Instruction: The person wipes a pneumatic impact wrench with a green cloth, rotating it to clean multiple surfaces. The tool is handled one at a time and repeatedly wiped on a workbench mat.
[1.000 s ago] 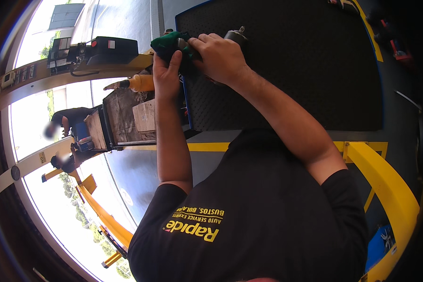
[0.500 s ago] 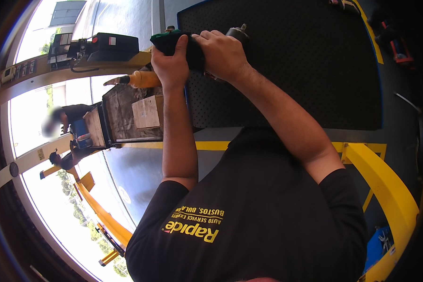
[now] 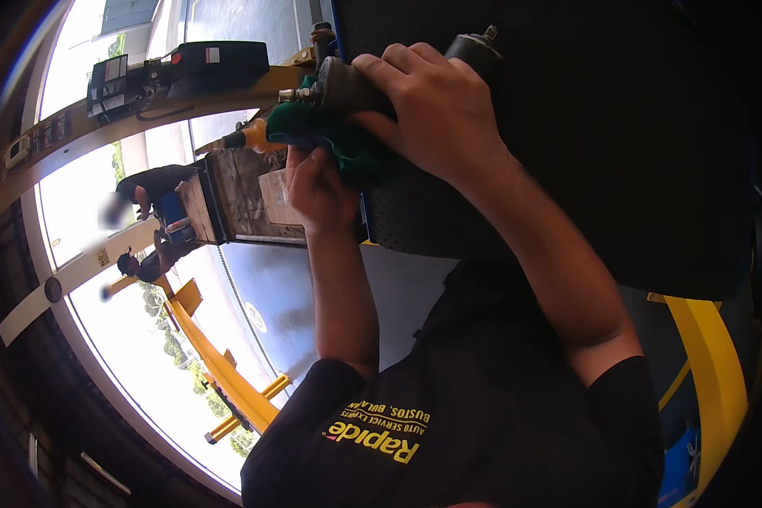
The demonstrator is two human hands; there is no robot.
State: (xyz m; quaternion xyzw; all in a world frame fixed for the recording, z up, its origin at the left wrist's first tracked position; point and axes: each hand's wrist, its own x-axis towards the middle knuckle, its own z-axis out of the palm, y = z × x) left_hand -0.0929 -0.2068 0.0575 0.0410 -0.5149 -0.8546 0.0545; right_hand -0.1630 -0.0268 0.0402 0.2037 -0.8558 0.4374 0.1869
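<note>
My right hand is closed round a dark metal cylinder that has a bright metal fitting at each end. It lies slanted, one end toward the left and the other up to the right. Below its left end, my left hand grips a dark green cloth, fingers curled and bunched into it. The cloth hangs against the cylinder's underside; how far it wraps behind is hidden by my right hand.
A black dotted mat with a blue edge lies under and beyond my hands. To the left stand a yellow lift post with a black box and a brown-topped bench. Two people are farther left. A yellow frame curves at right.
The cylinder's left end and fitting have come into view from behind the cloth. My left hand has moved down with the cloth and turned. The head view has shifted.
</note>
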